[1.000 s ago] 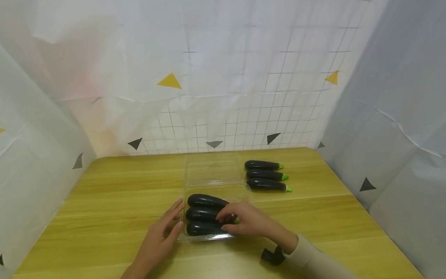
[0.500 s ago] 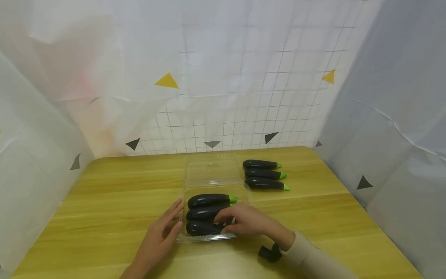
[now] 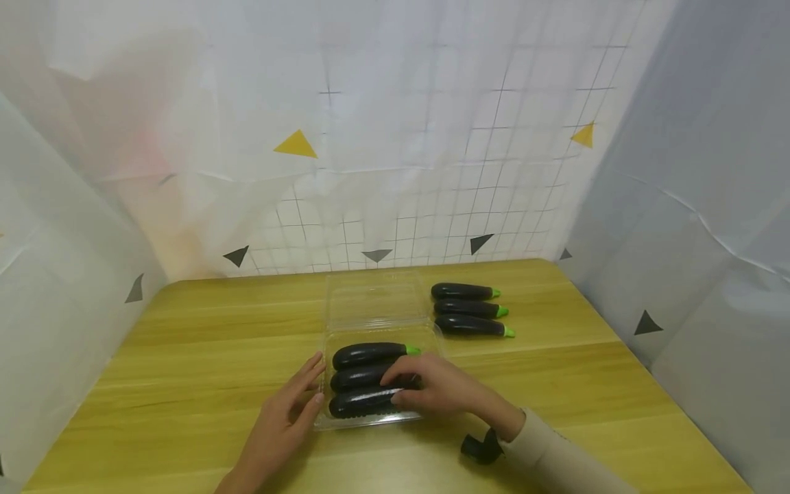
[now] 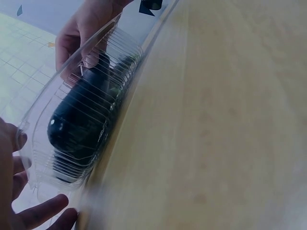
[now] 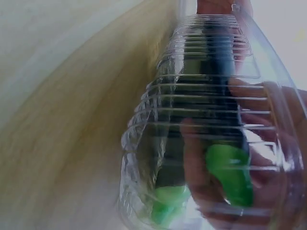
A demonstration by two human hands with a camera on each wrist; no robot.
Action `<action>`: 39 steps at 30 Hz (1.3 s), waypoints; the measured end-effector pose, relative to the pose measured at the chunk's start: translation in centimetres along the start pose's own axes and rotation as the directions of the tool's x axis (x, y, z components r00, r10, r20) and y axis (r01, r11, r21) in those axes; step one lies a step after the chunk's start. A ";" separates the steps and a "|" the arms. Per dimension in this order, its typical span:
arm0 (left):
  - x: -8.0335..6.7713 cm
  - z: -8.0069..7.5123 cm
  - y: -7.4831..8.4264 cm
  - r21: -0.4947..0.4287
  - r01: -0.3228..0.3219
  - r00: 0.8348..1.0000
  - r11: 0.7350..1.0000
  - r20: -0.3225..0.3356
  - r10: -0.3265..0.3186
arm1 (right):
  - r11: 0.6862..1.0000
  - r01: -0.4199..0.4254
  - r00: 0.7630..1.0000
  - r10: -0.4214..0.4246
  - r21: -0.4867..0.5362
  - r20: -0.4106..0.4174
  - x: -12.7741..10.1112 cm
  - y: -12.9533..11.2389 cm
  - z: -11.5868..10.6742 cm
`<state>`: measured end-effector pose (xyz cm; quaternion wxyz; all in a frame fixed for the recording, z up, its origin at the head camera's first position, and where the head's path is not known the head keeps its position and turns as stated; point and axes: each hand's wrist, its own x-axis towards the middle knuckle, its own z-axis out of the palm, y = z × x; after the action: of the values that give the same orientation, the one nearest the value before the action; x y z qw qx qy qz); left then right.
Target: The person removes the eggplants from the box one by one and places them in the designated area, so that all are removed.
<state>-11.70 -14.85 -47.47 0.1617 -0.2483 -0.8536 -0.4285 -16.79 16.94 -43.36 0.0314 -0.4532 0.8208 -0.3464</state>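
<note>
In the head view three dark eggplants [image 3: 364, 376] lie side by side in the open clear plastic clamshell box [image 3: 428, 336]. My right hand [image 3: 435, 385] pinches the front eggplant [image 3: 361, 401] near its green stem end, thumb on the near side. In the right wrist view, the fingers show through the ribbed wall around that eggplant's green stem [image 5: 230, 172]. Another eggplant [image 4: 69, 165] shows lower in the box in the left wrist view. My left hand [image 3: 286, 415] touches the box's left rim with extended fingers. The right hand covers the stems of the front two eggplants.
Three more eggplants [image 3: 469, 309] lie in a row on the wooden table [image 3: 234, 343], right of the box's opened lid [image 3: 375, 298]. A black device [image 3: 481, 447] is at my right wrist. White sheets [image 3: 382, 137] enclose the table's back and sides.
My right hand has moved from the rear eggplants to the front one, uncovering the rear one's green stem. The front eggplant has shifted slightly in its grip. The left hand stays at the rim.
</note>
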 end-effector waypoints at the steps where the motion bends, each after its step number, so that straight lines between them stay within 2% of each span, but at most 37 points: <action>1: 0.0 0.0 0.0 -0.001 0.001 1.000 1.000 0.000 -0.001 | 1.000 0.005 1.000 -0.005 0.010 -0.009 0.0 0.0 0.0; 14: 0.0 0.0 0.0 0.004 0.015 1.000 1.000 -0.006 -0.015 | 0.999 0.000 0.998 0.002 0.036 -0.056 0.1 -0.5 -0.3; 20: 0.1 0.0 0.0 0.001 0.016 1.000 1.000 -0.002 -0.016 | 0.998 -0.030 0.997 0.033 0.048 -0.063 0.0 -0.6 -0.4; 39: 0.1 0.0 -0.2 0.008 0.003 1.000 1.000 -0.001 -0.003 | 1.000 -0.024 0.987 0.024 0.008 -0.158 -0.7 -1.1 -2.3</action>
<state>-11.86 -14.89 -47.54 0.1625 -0.2461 -0.8555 -0.4256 -16.42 18.32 -41.18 -0.0285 -0.4142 0.8251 -0.3833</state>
